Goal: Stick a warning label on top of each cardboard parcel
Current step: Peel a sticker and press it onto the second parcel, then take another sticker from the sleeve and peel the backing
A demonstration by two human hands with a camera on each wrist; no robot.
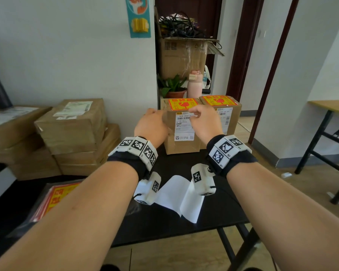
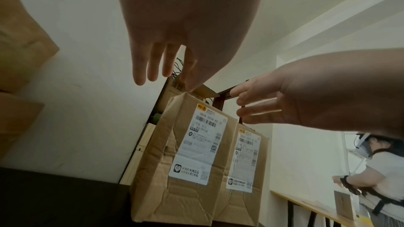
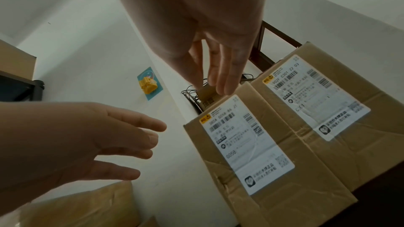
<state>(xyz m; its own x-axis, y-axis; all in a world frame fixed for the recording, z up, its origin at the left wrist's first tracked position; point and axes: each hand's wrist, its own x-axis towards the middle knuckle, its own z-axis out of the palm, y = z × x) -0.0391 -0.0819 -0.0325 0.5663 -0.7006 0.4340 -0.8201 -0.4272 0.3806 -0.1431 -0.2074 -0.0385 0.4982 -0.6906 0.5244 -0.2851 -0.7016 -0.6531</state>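
Note:
Two brown cardboard parcels stand side by side at the far edge of the black table (image 1: 174,227). The left parcel (image 1: 181,141) carries a yellow and red warning label (image 1: 182,104) on top, and so does the right parcel (image 1: 231,114) with its own label (image 1: 219,100). My left hand (image 1: 151,122) hovers at the left parcel's upper left corner, fingers straight (image 2: 153,65). My right hand (image 1: 202,120) is at that parcel's top front edge, fingers extended (image 3: 220,75). Neither hand holds anything. Whether the fingertips touch the cardboard is unclear.
A sheet of spare warning labels (image 1: 55,198) lies at the table's near left, and white backing paper (image 1: 182,198) in the middle. Stacked parcels (image 1: 72,126) sit at left. Behind are a pink bottle (image 1: 194,85), a potted plant (image 1: 172,89) and a cable-filled box (image 1: 184,55).

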